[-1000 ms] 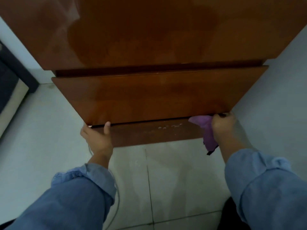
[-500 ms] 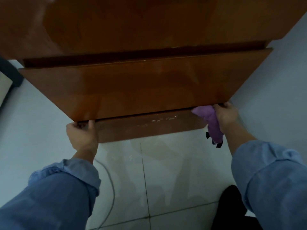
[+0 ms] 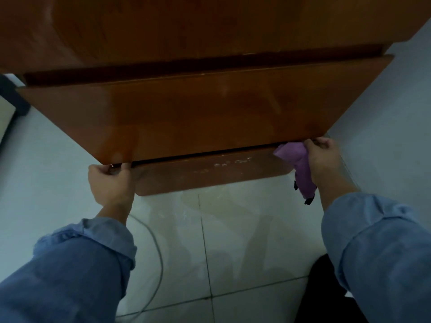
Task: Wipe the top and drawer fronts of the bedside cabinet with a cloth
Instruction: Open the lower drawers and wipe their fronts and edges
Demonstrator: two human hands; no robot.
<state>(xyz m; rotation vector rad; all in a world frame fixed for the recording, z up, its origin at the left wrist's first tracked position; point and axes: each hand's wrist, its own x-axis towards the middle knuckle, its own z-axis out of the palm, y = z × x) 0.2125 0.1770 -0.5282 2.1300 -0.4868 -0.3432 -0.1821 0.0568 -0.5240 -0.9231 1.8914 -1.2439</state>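
Note:
I look down on the brown wooden bedside cabinet; its glossy top [image 3: 186,26] fills the upper frame. Below it is the upper drawer front [image 3: 198,113], and under that the lower drawer front [image 3: 210,173] with whitish marks. My left hand [image 3: 110,183] grips the bottom left edge of the upper drawer front, fingers hooked in the gap. My right hand [image 3: 324,164] holds the bottom right edge of that same front with a purple cloth [image 3: 300,166] bunched in it; the cloth hangs down over the right end of the lower drawer front.
Pale tiled floor [image 3: 233,241] lies below the cabinet, with a thin white cable [image 3: 158,259] curving across it near my left sleeve. A light wall [image 3: 384,113] stands right of the cabinet. A dark bed frame [image 3: 11,96] is at far left. Something black [image 3: 326,287] sits bottom right.
Both hands have stayed on the lower edge of the upper drawer front. The view has shifted, so the cabinet sits larger and further left in frame. The cloth hangs lower from my right hand.

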